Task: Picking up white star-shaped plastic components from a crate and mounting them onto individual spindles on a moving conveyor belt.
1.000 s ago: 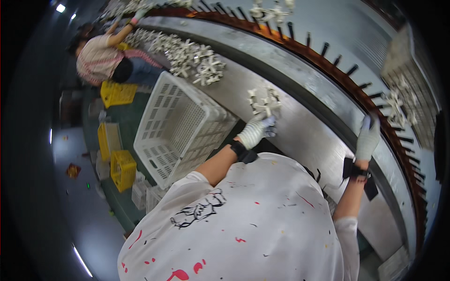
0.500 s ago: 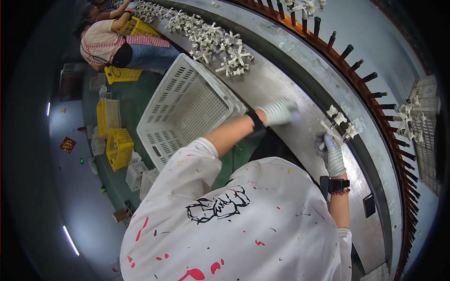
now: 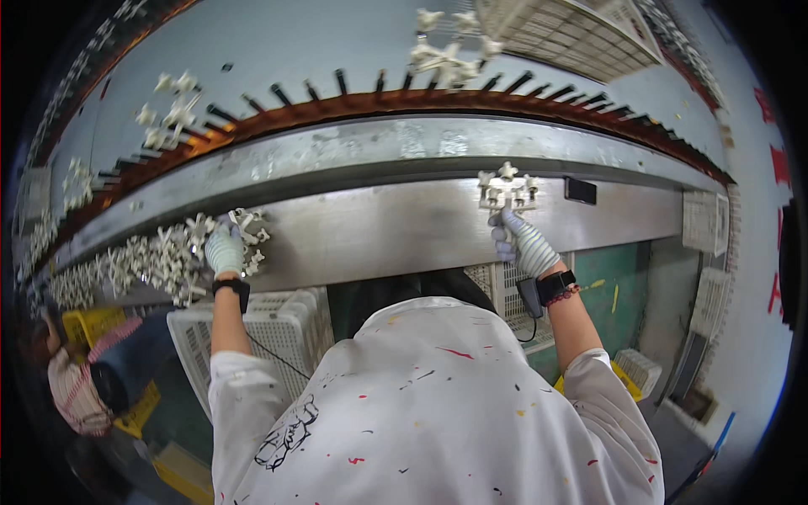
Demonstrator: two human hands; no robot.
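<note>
My left hand (image 3: 225, 251), in a striped white glove, reaches into the near end of a pile of white branched plastic parts (image 3: 160, 257) on the metal bench. Its fingertips are hidden among the pieces, so I cannot see whether they grip one. Out to the right, my right hand (image 3: 523, 241), gloved alike, is closed on a white branched plastic part (image 3: 507, 195) with several knobbed ends. That part is held above the bench, its lower end hidden by the fingers.
A black phone (image 3: 580, 190) lies on the metal bench (image 3: 379, 227). Beyond runs an orange rail with upright black pegs (image 3: 341, 82), some carrying white parts. A white crate (image 3: 316, 324) stands below the bench at left. A co-worker (image 3: 80, 387) is at far left.
My view has swung round, shifting the scene. My left hand has moved from over bare bench to the pile. My right hand still holds the white branched plastic part.
</note>
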